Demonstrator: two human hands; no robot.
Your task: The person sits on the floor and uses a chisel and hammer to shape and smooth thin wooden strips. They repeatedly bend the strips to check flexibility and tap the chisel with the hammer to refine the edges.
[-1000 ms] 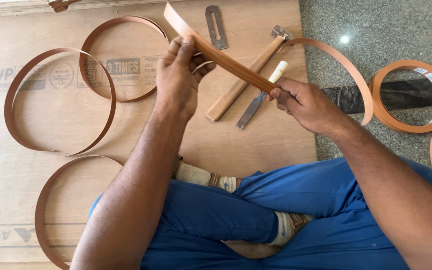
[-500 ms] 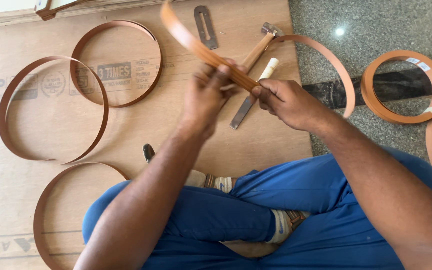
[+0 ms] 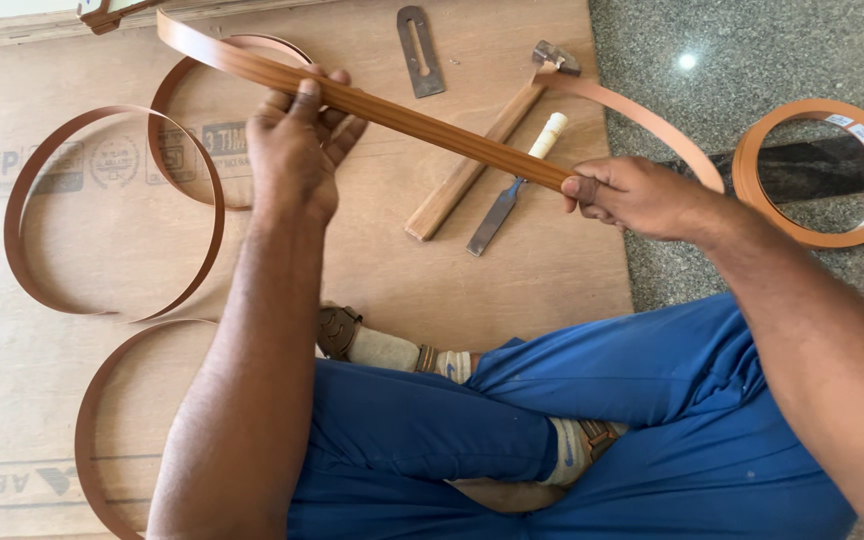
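brown edge strip (image 3: 432,122) runs diagonally, upper left to lower right, above the plywood sheet (image 3: 552,280); left hand (image 3: 297,150) clamped mid-strip, right hand (image 3: 632,195) pinched on its lower end

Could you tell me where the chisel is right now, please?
The chisel lies on the plywood sheet at upper centre, beside the hammer, just left of the right hand.

On the plywood (image 3: 512,290), hammer (image 3: 482,160) and chisel (image 3: 512,190) lie at twelve o'clock from the knees, loops (image 3: 112,210) at ten, a roll (image 3: 817,170) at two on the floor (image 3: 752,50).
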